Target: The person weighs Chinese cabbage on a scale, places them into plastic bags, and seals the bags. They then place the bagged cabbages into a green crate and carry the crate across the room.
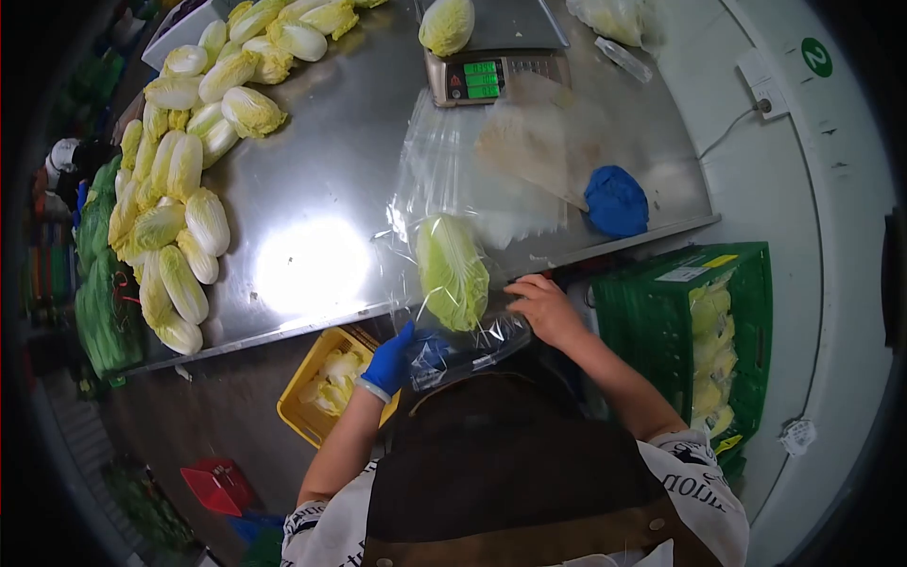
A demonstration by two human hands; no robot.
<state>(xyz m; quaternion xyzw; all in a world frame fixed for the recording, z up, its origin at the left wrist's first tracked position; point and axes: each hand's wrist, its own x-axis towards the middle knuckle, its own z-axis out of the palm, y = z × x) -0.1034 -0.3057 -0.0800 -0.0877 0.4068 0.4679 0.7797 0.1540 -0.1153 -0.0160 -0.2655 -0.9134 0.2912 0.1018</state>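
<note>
A pale green napa cabbage [452,274] lies inside a clear plastic bag [491,340] at the table's front edge, the bag's loose end hanging toward my apron. My left hand [388,362], in a blue glove, is closed on the bag's lower left edge. On the other side, my bare right hand [548,310] has its fingers bent together at the bag's right edge; the exact grip is partly hidden. Just beyond the cabbage, a stack of flat clear bags [435,161] is spread on the metal table [312,189].
Many napa cabbages [184,165] are piled at the left. Another cabbage [447,26] rests on a scale [496,77] with a lit display. A blue bundle [616,201] sits at the right. Below are a yellow basket [293,402] of leaves and a green crate [652,302] holding bagged cabbages.
</note>
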